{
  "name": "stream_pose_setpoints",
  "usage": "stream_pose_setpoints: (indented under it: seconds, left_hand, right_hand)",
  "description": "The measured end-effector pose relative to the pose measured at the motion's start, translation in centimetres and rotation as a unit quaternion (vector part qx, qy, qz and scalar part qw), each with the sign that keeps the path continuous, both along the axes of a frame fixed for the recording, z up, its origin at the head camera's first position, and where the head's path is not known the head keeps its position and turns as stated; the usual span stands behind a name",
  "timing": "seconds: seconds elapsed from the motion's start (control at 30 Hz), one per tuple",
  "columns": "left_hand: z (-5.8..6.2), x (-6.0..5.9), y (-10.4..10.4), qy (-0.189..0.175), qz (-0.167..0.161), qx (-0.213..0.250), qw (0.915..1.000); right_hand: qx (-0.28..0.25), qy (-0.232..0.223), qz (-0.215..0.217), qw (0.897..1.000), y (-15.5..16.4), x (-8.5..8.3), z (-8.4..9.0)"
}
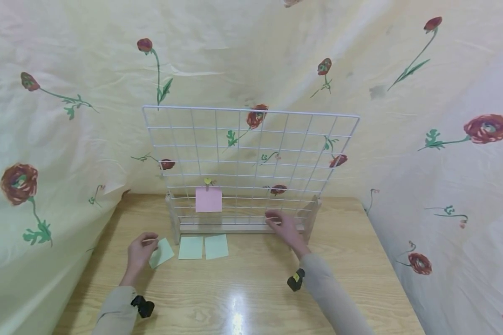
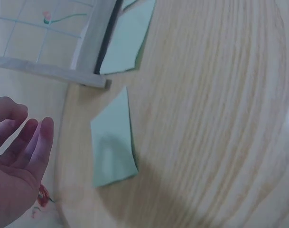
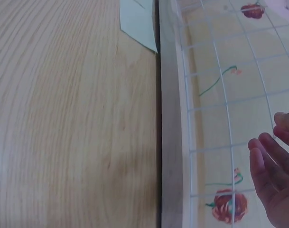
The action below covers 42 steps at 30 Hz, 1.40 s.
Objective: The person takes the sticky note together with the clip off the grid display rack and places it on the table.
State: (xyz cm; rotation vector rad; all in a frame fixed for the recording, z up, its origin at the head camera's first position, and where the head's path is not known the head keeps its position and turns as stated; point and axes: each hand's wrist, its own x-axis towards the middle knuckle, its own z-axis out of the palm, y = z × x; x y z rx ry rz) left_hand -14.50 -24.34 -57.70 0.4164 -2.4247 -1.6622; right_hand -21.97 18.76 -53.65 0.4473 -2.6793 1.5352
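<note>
Your left hand [image 1: 140, 249] hovers with loose, empty fingers beside the green note [image 1: 161, 252] lying flat on the table [image 1: 255, 288]. Pinch its near edge cleanly. Your right hand [image 1: 282, 225], relaxed, steadies the wire grid [image 1: 251, 153].
</note>
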Motion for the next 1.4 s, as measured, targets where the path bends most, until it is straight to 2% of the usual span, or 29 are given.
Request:
stream_pose_setpoints:
  seconds: [0.37,0.57,0.8,1.07,1.4]
  left_hand:
    - [0.7,-0.8,1.2,-0.001,-0.033,0.0,0.9995]
    - [0.9,-1.2,1.8,0.011,-0.046,-0.013,0.9988]
    - [1.0,-1.7,2.4,0.026,-0.055,-0.03,0.9977]
    - [1.9,-2.5,2.9,0.035,-0.066,-0.031,0.9967]
    - [3.5,-3.8,4.5,0.086,-0.078,-0.034,0.9926]
  right_hand:
    - [-0.005,0.007,0.027,1.0,-2.1,-0.1,0.7]
    - [-0.015,0.006,0.042,0.999,-2.9,-0.1,1.3]
    - [-0.019,0.015,0.043,0.999,-3.7,-0.2,1.8]
    - [-0.006,0.017,0.037,0.999,-4.6,-0.3,2.5]
    - [-0.005,0.013,0.033,0.999,-5.4,-0.2,3.7]
